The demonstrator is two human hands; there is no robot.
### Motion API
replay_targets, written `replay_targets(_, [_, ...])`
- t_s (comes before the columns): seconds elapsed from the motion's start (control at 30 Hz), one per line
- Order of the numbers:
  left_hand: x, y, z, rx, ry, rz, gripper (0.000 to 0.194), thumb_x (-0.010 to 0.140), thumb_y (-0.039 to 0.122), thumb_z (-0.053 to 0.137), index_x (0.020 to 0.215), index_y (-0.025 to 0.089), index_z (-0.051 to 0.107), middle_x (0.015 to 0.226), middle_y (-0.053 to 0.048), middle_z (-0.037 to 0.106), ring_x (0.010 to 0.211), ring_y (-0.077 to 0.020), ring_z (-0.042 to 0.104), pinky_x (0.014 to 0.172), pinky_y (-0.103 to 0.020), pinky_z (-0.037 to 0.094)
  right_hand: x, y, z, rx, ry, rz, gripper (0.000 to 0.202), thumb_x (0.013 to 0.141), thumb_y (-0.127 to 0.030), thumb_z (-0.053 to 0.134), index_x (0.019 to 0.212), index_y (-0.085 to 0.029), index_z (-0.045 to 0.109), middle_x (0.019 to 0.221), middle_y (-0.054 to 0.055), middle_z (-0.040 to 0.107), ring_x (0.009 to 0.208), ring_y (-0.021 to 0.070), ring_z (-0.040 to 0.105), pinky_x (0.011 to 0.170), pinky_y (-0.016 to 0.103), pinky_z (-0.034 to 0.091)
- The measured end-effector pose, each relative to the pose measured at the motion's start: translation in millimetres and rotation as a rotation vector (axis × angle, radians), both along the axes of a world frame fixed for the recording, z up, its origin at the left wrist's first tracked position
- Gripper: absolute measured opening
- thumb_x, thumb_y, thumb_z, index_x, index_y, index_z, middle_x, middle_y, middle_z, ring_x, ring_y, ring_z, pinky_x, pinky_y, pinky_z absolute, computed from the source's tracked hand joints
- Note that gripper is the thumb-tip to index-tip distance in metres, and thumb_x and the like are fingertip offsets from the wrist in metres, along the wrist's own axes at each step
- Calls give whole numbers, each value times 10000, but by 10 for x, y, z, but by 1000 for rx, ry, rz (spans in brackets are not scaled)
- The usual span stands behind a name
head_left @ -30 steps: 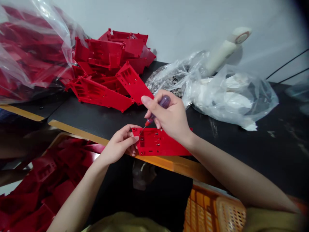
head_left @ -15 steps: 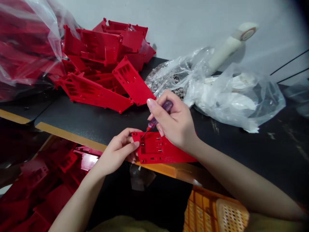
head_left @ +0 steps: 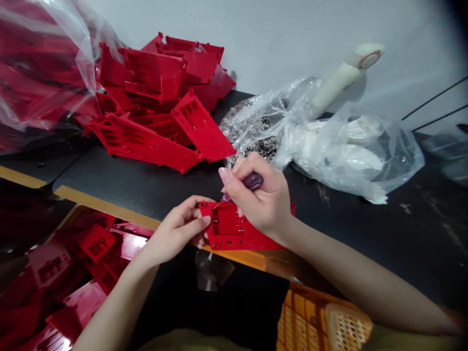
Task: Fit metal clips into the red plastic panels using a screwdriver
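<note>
A red plastic housing (head_left: 226, 222) with a rectangular recess and small metal contacts lies at the table's front edge. My left hand (head_left: 185, 223) grips its left end, thumb on top and fingers behind. In my right hand (head_left: 265, 200) is a screwdriver (head_left: 253, 181) with a dark purple handle, its shaft slanting down to the left. The tip is at the upper left corner of the recess; whether it touches the metal contact there I cannot tell. My right hand covers part of the housing's right half.
More red housings (head_left: 153, 73) are piled at the back left, beside a clear bag (head_left: 40, 73) of red parts. Clear bags (head_left: 340, 156) with small metal pieces and white items lie right. Below the table are red parts (head_left: 97, 242) and an orange basket (head_left: 307, 317).
My right hand has moved slightly down, and the screwdriver now leans flatter, with less of its shaft showing. My left hand keeps its hold on the housing.
</note>
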State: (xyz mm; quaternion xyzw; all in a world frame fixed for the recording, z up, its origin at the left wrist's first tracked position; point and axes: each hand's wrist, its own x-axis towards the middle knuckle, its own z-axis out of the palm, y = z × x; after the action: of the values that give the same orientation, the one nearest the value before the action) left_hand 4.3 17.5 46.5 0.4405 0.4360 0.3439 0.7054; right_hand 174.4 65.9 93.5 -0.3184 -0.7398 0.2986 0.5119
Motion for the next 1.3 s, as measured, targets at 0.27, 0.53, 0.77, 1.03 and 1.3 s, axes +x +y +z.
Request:
replay_targets(0.27, [58, -32, -20, 34, 53, 105, 451, 835, 407, 636, 1222, 205, 519, 660, 56, 591, 463, -83, 578, 456, -180, 502, 142, 92, 164, -317, 201, 68, 249, 907, -394, 577, 776, -227, 448, 632, -69, 642, 364, 50, 492, 336, 174, 348])
replay_targets(0.53, [205, -41, -94, 166, 121, 260, 594, 834, 524, 595, 1284, 171, 432, 631, 89, 484, 462, -76, 514, 420, -180, 487, 246, 75, 316, -346, 321, -70, 431, 868, -463, 623, 578, -178, 481, 466, -42, 555, 327, 35, 391, 297, 152, 248])
replay_targets(0.77, [248, -45, -139, 201, 133, 329, 623, 823, 521, 588, 1303, 179, 387, 624, 96, 464, 431, -83, 501, 394, -186, 465, 174, 76, 274, -430, 149, -72, 506, 827, -623, 574, 608, -171, 516, 547, 6, 627, 332, 55, 418, 335, 196, 294])
replay_targets(1.03, [267, 11, -189, 218, 108, 300, 568, 709, 424, 712, 1162, 175, 476, 604, 100, 461, 424, -79, 477, 379, -181, 446, 192, -22, 410, -292, 8, -76, 448, 870, -552, 565, 628, -176, 537, 562, 3, 613, 399, 67, 421, 417, 209, 346])
replay_targets(1.3, [260, 16, -188, 204, 84, 279, 509, 720, 411, 708, 1121, 166, 512, 607, 91, 457, 432, -75, 486, 384, -172, 431, 203, -55, 457, -315, 27, -86, 423, 860, -562, 572, 680, -184, 507, 586, -8, 616, 400, 63, 412, 417, 207, 323])
